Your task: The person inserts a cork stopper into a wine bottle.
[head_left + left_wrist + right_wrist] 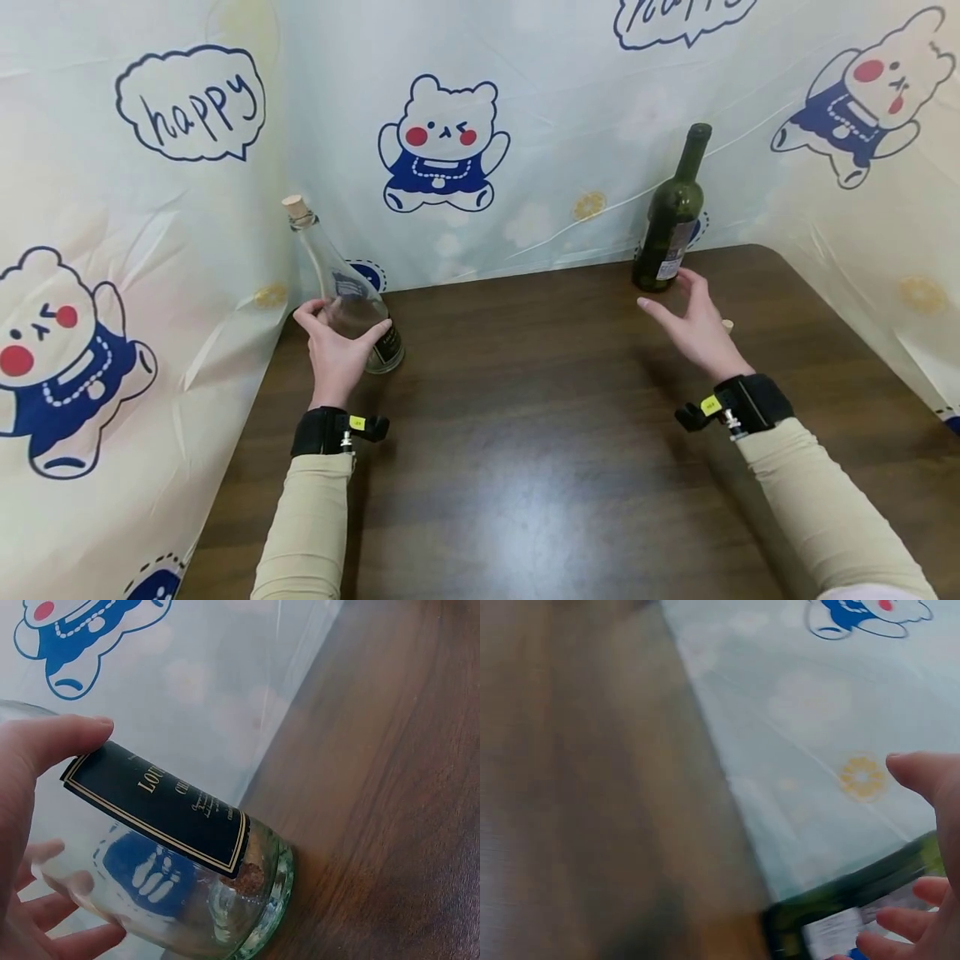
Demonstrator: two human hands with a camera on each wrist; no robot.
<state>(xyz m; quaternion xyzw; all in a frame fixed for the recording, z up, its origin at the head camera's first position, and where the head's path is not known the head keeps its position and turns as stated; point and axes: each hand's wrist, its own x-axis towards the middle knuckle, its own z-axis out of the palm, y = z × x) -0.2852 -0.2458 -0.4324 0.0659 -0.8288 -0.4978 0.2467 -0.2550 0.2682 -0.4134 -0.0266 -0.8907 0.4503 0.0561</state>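
Note:
A clear glass bottle [352,292] with a cork [295,202] in its neck stands at the table's far left, its neck leaning left in the head view. My left hand [335,350] holds it around the body. In the left wrist view the thumb lies on the black label [172,802], and the other fingers are on the opposite side. A brown cork-like piece [247,876] shows through the glass near the base. On the far right stands a dark green wine bottle [675,217]. Thumb and fingers spread apart, my right hand [701,325] is close by it; contact cannot be made out.
Both bottles are on a dark brown wooden table [510,417]. A small pale cork-like piece [727,326] shows just behind my right hand. A printed cloth curtain [540,192] with cartoon bears hangs along the back and both sides.

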